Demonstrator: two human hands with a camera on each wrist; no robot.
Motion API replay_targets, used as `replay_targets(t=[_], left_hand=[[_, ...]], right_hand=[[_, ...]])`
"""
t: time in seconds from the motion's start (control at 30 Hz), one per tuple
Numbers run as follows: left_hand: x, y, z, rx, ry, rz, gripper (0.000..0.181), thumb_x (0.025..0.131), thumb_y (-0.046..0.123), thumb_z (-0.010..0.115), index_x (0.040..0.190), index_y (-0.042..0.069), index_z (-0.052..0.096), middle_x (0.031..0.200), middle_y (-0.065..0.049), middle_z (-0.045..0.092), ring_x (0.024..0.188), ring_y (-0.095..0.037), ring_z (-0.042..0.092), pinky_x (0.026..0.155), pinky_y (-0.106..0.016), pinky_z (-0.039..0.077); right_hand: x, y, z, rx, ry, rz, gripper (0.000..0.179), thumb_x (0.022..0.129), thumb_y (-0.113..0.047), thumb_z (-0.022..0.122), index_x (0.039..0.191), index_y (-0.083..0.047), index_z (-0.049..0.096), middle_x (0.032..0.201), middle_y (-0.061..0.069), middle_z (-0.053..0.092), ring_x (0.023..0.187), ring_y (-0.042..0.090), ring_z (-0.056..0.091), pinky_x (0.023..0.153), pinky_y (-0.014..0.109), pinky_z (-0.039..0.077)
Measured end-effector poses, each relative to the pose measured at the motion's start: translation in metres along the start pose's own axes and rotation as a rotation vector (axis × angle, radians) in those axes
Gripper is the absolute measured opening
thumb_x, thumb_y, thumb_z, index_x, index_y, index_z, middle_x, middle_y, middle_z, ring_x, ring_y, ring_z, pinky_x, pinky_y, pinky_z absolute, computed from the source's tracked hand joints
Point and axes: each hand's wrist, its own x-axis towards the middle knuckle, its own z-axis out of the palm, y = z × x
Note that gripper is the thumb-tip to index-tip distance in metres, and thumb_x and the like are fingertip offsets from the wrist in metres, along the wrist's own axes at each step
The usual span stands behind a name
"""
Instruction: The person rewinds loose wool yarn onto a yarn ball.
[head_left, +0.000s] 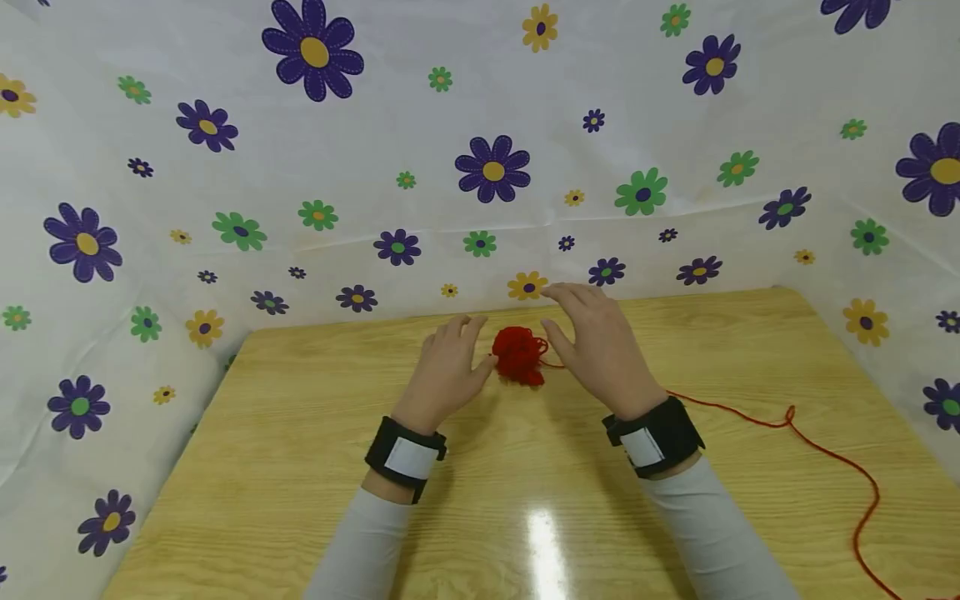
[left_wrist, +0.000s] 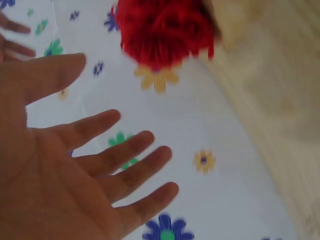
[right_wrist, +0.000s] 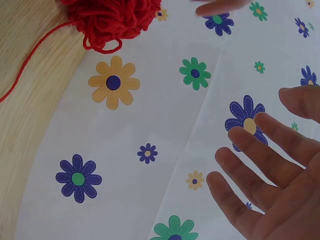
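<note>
left hand [head_left: 446, 368] was released, fingers spread, left of centre | red yarn ball [head_left: 517, 354] sat between hands, far-middle of wooden table [head_left: 300, 467] | right hand [head_left: 606, 350] was released too, fingers spread | red strand [head_left: 834, 455] trailed toward near right

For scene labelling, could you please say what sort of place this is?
Probably a screened recording booth: a light wood-grain table, white flower-printed sheeting on three sides, and black wrist straps.

Chunky black wrist strap [head_left: 386, 437] right behind the left hand [head_left: 442, 375], with a whitish rectangular patch [head_left: 411, 458] on it. Same deal behind the right hand [head_left: 606, 354]. Pale grey, snug sleeves [head_left: 358, 542] start further back.
</note>
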Motion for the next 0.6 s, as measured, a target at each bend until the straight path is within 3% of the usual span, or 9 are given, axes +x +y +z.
replay_targets(t=[0.13, 0.3, 0.4, 0.6], left_hand=[[0.013, 0.013, 0.023, 0.0, -0.023, 0.031, 0.068, 0.081, 0.047, 0.057, 0.134, 0.013, 0.034, 0.125, -0.014, 0.042, 0.106, -0.033, 0.046, 0.088, -0.05, 0.037], [0.02, 0.016, 0.046, 0.018, -0.053, -0.023, 0.075, 0.075, 0.054, 0.06, 0.134, 0.017, 0.034, 0.124, -0.013, 0.043, 0.099, -0.033, 0.049, 0.082, -0.048, 0.042], [0.022, 0.015, 0.052, 0.01, -0.053, -0.043, 0.075, 0.072, 0.052, 0.063, 0.134, 0.018, 0.035, 0.123, -0.011, 0.045, 0.098, -0.031, 0.049, 0.081, -0.047, 0.043], [0.033, 0.016, 0.059, -0.024, -0.043, 0.003, 0.067, 0.074, 0.044, 0.066, 0.13, 0.018, 0.04, 0.117, -0.01, 0.049, 0.094, -0.027, 0.051, 0.078, -0.043, 0.045]], right_hand=[[0.0, 0.002, -0.002, 0.0, 0.002, 0.002, 0.041, 0.083, -0.026, 0.061, 0.121, -0.011, 0.053, 0.12, 0.006, 0.052, 0.112, 0.022, 0.044, 0.094, 0.039, 0.035], [0.001, 0.002, -0.005, 0.024, 0.015, 0.003, 0.041, 0.084, -0.028, 0.059, 0.121, -0.013, 0.052, 0.121, 0.004, 0.052, 0.113, 0.02, 0.044, 0.095, 0.038, 0.035], [0.001, 0.003, -0.007, 0.028, 0.023, 0.008, 0.041, 0.085, -0.03, 0.058, 0.122, -0.013, 0.052, 0.121, 0.003, 0.052, 0.113, 0.02, 0.044, 0.094, 0.037, 0.036], [0.001, 0.005, -0.012, 0.023, 0.052, 0.011, 0.041, 0.083, -0.025, 0.061, 0.121, -0.012, 0.053, 0.12, 0.003, 0.053, 0.112, 0.02, 0.045, 0.093, 0.036, 0.037]])
